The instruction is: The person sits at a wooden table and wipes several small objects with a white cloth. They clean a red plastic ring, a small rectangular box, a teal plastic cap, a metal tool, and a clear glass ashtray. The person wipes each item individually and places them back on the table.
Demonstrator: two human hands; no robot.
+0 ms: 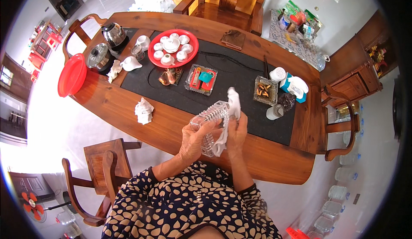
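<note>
Above the table's near edge, my left hand (193, 143) is closed around a clear ribbed glass ashtray (212, 112), tilted up on its side. My right hand (236, 135) grips a white cloth (233, 102) against the ashtray's right side; the cloth hangs down past the glass. Some of the right fingers are hidden behind the cloth and glass. Just beyond my hands, on the black table inlay, sits a square glass dish (201, 80) with red packs and a teal item. To the right is another glass ashtray (265, 90) with cigarette butts.
A red round tray (173, 48) bears several white teacups. The kettle (114, 34), lidded pot (100, 57) and red basin (72, 75) stand at the left. Crumpled white tissue (144, 111) lies near the front edge. A tissue box (294, 87) stands right; wooden chairs (109, 161) surround the table.
</note>
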